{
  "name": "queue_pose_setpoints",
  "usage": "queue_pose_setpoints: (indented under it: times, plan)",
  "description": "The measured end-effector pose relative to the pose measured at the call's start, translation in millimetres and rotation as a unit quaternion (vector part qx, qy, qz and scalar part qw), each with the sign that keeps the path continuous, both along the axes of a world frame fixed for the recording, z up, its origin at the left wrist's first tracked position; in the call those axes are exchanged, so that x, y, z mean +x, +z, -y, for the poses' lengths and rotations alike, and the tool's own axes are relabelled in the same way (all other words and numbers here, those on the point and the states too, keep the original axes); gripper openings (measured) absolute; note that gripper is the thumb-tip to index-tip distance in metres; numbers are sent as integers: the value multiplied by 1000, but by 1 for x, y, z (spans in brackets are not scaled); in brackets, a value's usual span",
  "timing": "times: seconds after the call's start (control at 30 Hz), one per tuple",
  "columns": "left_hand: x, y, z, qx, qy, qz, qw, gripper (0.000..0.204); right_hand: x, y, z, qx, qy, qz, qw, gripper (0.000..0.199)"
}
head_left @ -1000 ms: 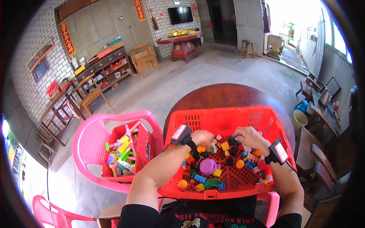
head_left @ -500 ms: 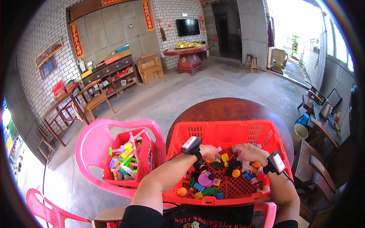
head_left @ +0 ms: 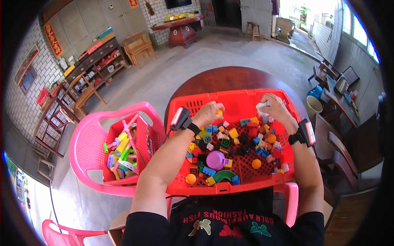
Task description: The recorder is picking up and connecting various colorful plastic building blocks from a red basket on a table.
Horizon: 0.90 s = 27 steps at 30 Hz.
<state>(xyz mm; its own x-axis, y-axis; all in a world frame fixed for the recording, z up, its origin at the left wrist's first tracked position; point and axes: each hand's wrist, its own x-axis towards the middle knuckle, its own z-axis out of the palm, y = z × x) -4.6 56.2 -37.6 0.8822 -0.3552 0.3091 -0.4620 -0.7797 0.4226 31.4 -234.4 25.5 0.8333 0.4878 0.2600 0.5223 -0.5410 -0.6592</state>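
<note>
- Table [head_left: 230, 78]: round, dark, smooth top with a soft sheen; from where I stand, the basket covers its near part.
- Chair [head_left: 88, 147]: pink moulded plastic, perforated, beside the basket. It carries the box [head_left: 152, 141], red and open, filled with long, thin toy parts.
- Basket [head_left: 242, 100]: rigid red plastic, slotted walls, lattice floor. Work inside its rim so that a slipped piece should land within.
- Left hand [head_left: 209, 114]: fingers curled nearly closed on the yellow piece [head_left: 220, 112], above the basket near its far wall. A light pinch should suffice.
- Right hand [head_left: 274, 107]: fingers part-closed around the white piece [head_left: 261, 106], near the far right corner. Its exact shape is hidden; grip by the firmest edge.
- Bowl [head_left: 215, 160]: purple, round, smooth; lift by the rim.
- Ball [head_left: 190, 178]: orange, likely to roll; cup it.
- Block [head_left: 233, 133]: yellow, square-edged; pinch opposite faces.
</note>
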Motion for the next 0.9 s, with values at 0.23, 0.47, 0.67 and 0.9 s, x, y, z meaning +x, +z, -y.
queue_pose_setpoints:
  times: [0.23,0.47,0.67,0.9]
  plan:
    - [-5,4,1,-16,-9,-53,998,27,33,-23,30,-19,18,46,999,12]
    - [-9,2,5,55,-25,-98,993,19,31,-41,31,-162,11,-75,984,14]
    - [-8,-4,20,117,-33,-131,984,19,29,-79,25,-379,48,13,924,19]
    - [-12,-5,19,146,-22,-169,974,25,3,-54,1,-401,25,-181,898,24]
